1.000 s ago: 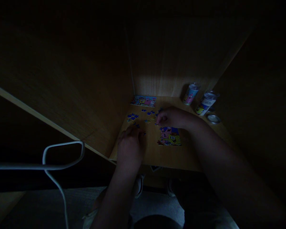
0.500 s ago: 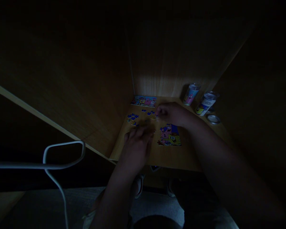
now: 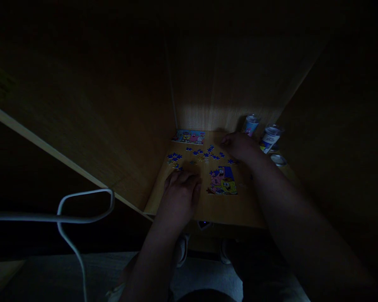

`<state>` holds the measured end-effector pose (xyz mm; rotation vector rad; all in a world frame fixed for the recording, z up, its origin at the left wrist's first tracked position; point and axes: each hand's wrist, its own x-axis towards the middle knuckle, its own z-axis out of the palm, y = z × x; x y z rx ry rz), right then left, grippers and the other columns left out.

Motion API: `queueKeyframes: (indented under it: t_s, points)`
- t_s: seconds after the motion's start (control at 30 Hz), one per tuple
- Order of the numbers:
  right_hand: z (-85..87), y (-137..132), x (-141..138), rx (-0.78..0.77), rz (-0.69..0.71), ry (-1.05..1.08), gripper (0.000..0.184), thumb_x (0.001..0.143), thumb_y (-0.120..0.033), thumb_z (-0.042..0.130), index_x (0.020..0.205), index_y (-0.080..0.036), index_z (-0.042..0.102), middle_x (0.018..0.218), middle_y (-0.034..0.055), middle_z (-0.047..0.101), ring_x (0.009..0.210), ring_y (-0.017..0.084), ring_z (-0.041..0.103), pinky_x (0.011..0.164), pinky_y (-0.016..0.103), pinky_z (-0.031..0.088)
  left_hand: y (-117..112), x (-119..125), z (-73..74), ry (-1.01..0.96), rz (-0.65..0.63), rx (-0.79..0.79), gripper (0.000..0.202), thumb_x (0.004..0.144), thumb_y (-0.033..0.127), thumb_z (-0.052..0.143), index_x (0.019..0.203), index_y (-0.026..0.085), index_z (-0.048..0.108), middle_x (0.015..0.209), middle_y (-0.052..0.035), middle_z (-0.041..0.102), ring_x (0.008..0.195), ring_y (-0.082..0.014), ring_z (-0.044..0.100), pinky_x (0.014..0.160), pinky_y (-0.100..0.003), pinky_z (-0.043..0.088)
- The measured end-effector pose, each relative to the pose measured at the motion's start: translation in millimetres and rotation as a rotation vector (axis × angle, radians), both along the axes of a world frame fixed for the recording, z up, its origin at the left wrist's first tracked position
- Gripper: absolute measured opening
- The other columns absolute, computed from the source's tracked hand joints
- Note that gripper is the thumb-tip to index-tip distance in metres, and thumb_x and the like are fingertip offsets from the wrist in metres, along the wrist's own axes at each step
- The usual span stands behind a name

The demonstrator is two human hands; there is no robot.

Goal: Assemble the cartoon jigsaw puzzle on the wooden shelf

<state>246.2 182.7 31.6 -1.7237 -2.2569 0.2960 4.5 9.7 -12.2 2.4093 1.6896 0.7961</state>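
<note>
On a small wooden desk [image 3: 220,207] lies a partly built cartoon jigsaw [image 3: 222,181]. Loose blue puzzle pieces [image 3: 204,153] are scattered behind it. My left hand [image 3: 181,193] rests palm down on the desk left of the jigsaw, fingers curled near the pieces at the left. My right hand [image 3: 239,146] reaches to the far right of the loose pieces, fingers bent; the dim light hides whether it holds one. A printed picture card [image 3: 189,136] lies at the back.
Two small printed cans [image 3: 250,124] [image 3: 270,138] and a round lid [image 3: 278,160] stand at the desk's back right. Wooden panels wall in the desk on the left, back and right. A white cable [image 3: 82,209] loops at the lower left. The scene is very dark.
My right hand has moved from the middle of the loose pieces to the back right, near the cans. My left hand slid a little toward the front. The camera tilted slightly.
</note>
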Motion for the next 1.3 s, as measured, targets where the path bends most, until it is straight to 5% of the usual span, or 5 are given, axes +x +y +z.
queueKeyframes:
  t_s: [0.27,0.67,0.97,1.17,1.3]
  points:
    - [-13.1,-4,-16,-0.095,0.155,-0.001,0.015,0.099,-0.035,0.077,0.106,-0.025,0.086,0.113,0.0077,0.085,0.106,0.025,0.079,0.094,0.033,0.057,0,5,2.7,0.034,0.190,-0.005,0.018,0.108,0.028,0.060,0.110,0.021,0.076,0.118,-0.0129,0.077,0.112,-0.0338,0.068,0.103,-0.052,0.056]
    - [-14.6,-8,-24,-0.188,0.295,0.100,0.010,0.091,-0.024,0.079,0.099,-0.022,0.084,0.103,0.0042,0.085,0.095,0.021,0.078,0.088,0.030,0.056,0,4,-1.9,0.020,0.171,0.027,0.017,0.107,0.029,0.061,0.111,0.021,0.076,0.121,-0.0135,0.077,0.117,-0.0346,0.069,0.106,-0.053,0.055]
    - [12.9,-4,29,-0.216,-0.016,0.206,0.025,0.097,-0.039,0.071,0.108,-0.020,0.084,0.103,0.0095,0.084,0.091,0.026,0.075,0.080,0.036,0.057,4,1,-1.9,0.022,0.143,0.077,0.017,0.107,0.030,0.061,0.107,0.023,0.077,0.113,-0.0110,0.079,0.109,-0.0314,0.071,0.101,-0.050,0.058]
    - [5.5,-56,77,-0.298,-0.022,0.097,0.024,0.098,-0.041,0.070,0.103,-0.022,0.084,0.103,0.0082,0.083,0.095,0.027,0.075,0.079,0.034,0.057,5,2,0.0,0.051,0.155,0.062,0.021,0.107,0.029,0.059,0.106,0.021,0.078,0.114,-0.0133,0.079,0.110,-0.0331,0.071,0.101,-0.051,0.057]
    - [8.2,-83,63,-0.246,-0.161,-0.192,0.025,0.100,-0.037,0.068,0.098,-0.020,0.085,0.104,0.0157,0.083,0.097,0.030,0.077,0.078,0.034,0.054,4,3,0.1,0.047,0.172,0.063,0.020,0.106,0.030,0.061,0.105,0.022,0.079,0.117,-0.0134,0.079,0.114,-0.0346,0.070,0.101,-0.051,0.055]
